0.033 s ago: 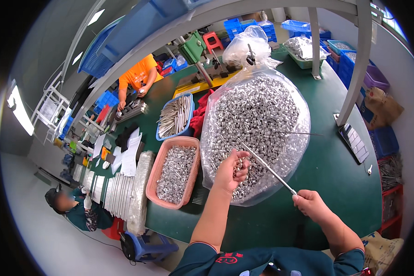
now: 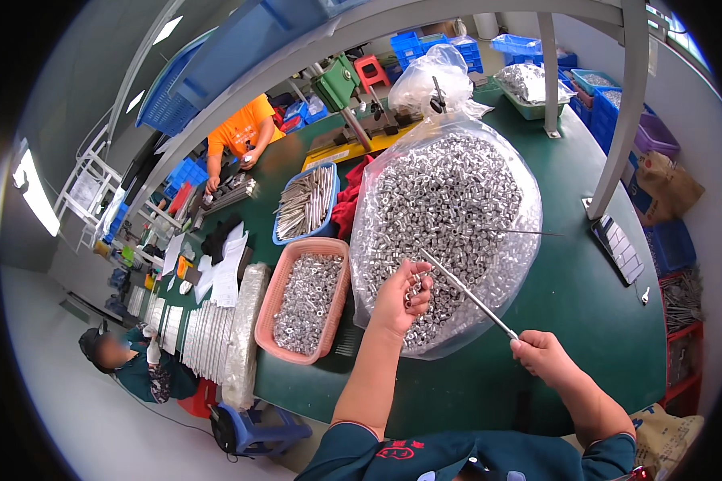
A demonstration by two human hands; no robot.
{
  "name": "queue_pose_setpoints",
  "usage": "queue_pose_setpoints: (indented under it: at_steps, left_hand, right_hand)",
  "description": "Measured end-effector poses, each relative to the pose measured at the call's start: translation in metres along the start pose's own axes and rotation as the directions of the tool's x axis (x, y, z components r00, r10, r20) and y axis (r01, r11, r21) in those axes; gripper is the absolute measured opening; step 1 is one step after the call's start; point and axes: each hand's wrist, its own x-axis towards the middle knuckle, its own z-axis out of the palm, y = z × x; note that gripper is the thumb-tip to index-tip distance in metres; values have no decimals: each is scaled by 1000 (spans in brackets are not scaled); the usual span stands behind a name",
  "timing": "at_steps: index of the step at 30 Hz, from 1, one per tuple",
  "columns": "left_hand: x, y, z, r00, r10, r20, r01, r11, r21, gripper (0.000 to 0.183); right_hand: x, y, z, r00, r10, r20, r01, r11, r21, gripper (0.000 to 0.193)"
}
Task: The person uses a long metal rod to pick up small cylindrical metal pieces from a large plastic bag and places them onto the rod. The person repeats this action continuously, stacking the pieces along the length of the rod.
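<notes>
My right hand (image 2: 544, 353) is closed round the near end of a thin silver metal rod (image 2: 475, 297). The rod slants up and to the left, its far tip near the fingers of my left hand (image 2: 401, 298). Curled with the palm turned inward, my left hand holds a few small metal sleeves (image 2: 414, 289). Both the hand and the rod's tip are over a large clear plastic bag (image 2: 529, 204), spread open and heaped with the same kind of shiny short sleeves (image 2: 449, 184). A thin dark rod (image 2: 525, 232) lies across the bag's right side.
Left of the bag stand a pink basket (image 2: 262, 321) of small metal parts and a blue tray (image 2: 277, 232) of metal rods. A red cloth (image 2: 349, 200) lies beside them. A phone (image 2: 616, 250) rests at the right, near a shelf post (image 2: 618, 120). Two people work at the left.
The fingers of my left hand have shifted slightly about the sleeves. My right hand and the rod look almost the same.
</notes>
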Motion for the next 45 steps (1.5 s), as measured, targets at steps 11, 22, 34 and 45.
queue_pose_setpoints:
  at_steps: [11,22,34,45]
  left_hand:
    - [-1,14,-21,987,144,75,-142,989,-37,20]
    - [5,11,-34,974,99,203,-65,984,-167,34]
    - [3,6,-18,988,101,113,-100,995,-17,29]
    - [5,-3,-12,979,182,93,-178,983,-44,32]
  right_hand:
    - [0,-1,-1,999,25,31,-24,999,-34,30]
    - [0,0,1,998,-22,65,31,991,-132,32]
    - [4,12,1,991,-131,2,127,956,-265,32]
    - [3,9,3,997,-83,4,82,969,-232,32]
